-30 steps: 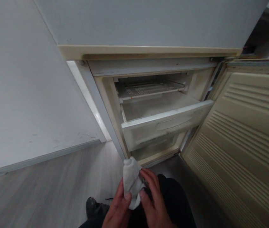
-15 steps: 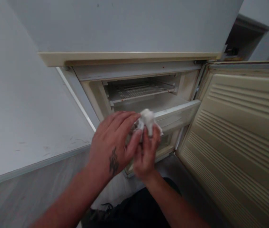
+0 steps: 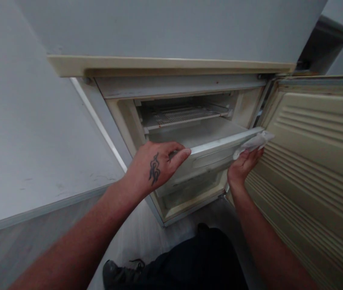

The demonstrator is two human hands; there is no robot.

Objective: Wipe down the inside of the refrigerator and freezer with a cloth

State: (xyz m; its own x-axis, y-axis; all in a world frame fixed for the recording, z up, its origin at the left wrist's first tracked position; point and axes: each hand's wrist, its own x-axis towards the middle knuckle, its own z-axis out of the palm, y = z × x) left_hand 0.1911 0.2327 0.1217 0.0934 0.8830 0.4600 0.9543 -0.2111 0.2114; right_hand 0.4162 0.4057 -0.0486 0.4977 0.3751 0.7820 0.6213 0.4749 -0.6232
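Freezer drawer is pulled partway out of the cabinet in front of me, its pale front panel sitting at a slant, with a long oval handle recess in the middle. My left hand, the one with the dark tattoo on the back, is closed over the left end of the top edge, with the thumb lying along the front side. My right hand is over at the other end, palm turned up, with a crumpled white cloth pinched in it and up against the right end of the panel. Can't honestly tell if the cloth's tip touches the door or just overlaps it from this angle. That freezer door is swung wide on the right, yellowish ribbed liner facing me. Above the drawer there's a wire shelf with a few rusty spots along its front edge, and below it you can see a lower compartment, kinda dim. Scuffed white wall on the left, grey wood-look floor underneath, and my dark trousers plus one laced shoe poke in at the bottom.
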